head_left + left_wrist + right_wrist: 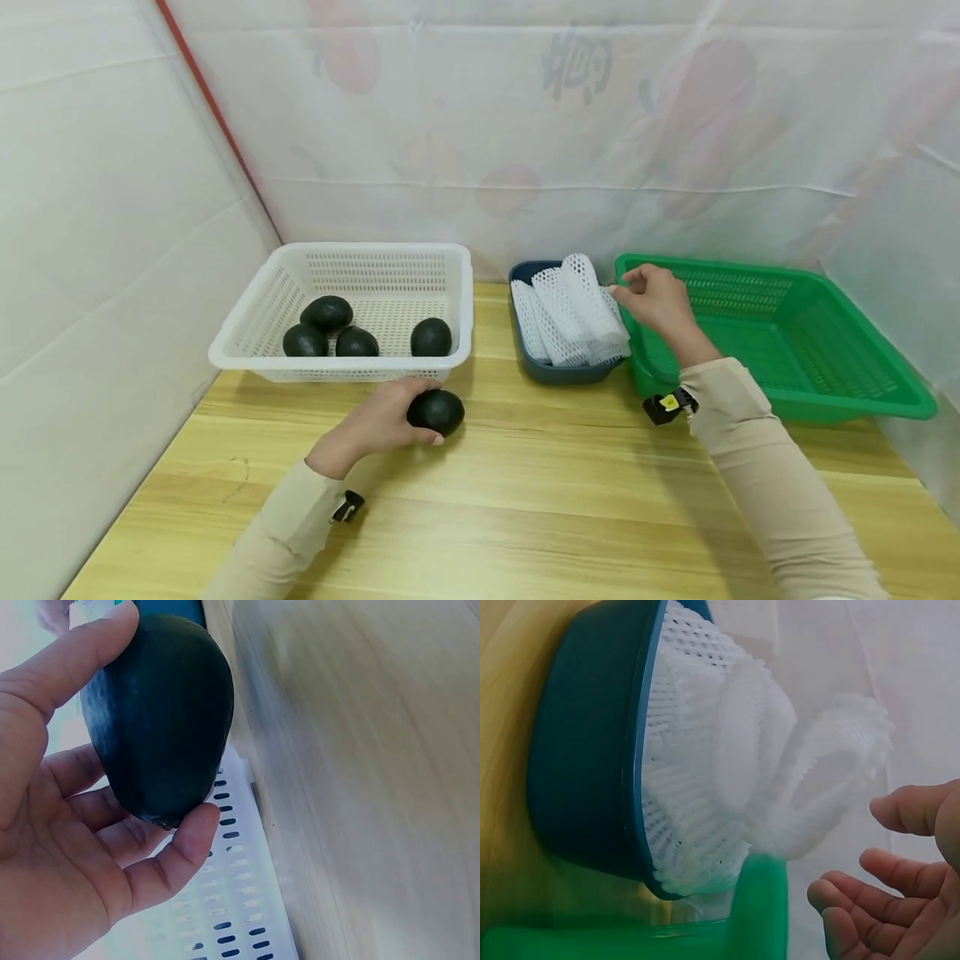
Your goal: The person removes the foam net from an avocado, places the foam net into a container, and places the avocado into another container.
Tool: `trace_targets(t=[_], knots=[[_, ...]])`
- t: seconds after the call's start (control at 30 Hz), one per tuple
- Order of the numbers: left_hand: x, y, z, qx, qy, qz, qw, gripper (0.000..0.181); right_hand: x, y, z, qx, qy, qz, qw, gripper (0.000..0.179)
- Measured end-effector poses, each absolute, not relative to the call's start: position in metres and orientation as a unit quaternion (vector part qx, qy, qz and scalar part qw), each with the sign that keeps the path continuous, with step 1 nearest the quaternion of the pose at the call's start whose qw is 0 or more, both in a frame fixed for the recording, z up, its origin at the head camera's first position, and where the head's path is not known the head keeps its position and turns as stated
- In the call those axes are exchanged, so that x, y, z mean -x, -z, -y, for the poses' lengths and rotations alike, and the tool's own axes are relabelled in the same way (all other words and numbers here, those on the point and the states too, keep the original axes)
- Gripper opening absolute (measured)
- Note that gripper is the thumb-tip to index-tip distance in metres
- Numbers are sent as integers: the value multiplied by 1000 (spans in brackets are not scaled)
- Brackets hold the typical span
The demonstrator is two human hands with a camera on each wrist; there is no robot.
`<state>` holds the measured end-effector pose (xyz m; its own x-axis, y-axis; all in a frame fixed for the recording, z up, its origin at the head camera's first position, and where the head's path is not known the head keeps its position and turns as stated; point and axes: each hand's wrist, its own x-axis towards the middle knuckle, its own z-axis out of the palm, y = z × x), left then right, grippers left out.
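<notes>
My left hand (378, 423) grips a dark green avocado (437, 413) over the table, in front of the white basket (345, 364). In the left wrist view the thumb lies along one side of the avocado (161, 720), with curled fingers on the other side and at its tip. My right hand (663, 304) is beside the white foam net sleeves (573, 312), over the near-left rim of the green basket. Its fingers are spread apart and hold nothing in the right wrist view, near the loose open end of one sleeve (832, 780). The sleeves lie piled in a dark blue bin (585, 742).
Several more avocados (327, 313) lie in the white basket at the back left. A large green basket (847, 402) stands at the right, close beside the blue bin. White sheeting (450, 125) hangs behind and along both sides of the wooden table (525, 500).
</notes>
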<state>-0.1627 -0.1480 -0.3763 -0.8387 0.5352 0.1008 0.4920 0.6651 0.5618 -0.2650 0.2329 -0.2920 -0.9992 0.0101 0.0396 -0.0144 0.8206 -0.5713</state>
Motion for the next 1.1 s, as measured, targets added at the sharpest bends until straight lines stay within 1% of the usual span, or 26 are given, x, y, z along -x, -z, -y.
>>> trace_targets(t=[0.17, 0.27, 0.47, 0.6, 0.93, 1.1], knots=[[163, 376, 147, -283, -297, -911, 33, 72, 261, 292, -234, -18, -288, 957, 21, 50], [163, 374, 147, -286, -295, -911, 30, 72, 258, 291, -235, -29, -278, 960, 11, 50], [158, 370, 148, -301, -285, -910, 22, 70, 246, 285, -236, -66, -235, 968, -53, 56], [157, 367, 150, -301, -290, -909, 15, 67, 240, 282, -235, -90, -210, 970, -78, 60], [156, 354, 151, -321, -284, -903, -8, 63, 227, 278, -228, -118, -186, 971, -91, 66], [154, 341, 152, -332, -294, -896, -10, 61, 220, 274, -222, -137, -171, 971, -95, 65]])
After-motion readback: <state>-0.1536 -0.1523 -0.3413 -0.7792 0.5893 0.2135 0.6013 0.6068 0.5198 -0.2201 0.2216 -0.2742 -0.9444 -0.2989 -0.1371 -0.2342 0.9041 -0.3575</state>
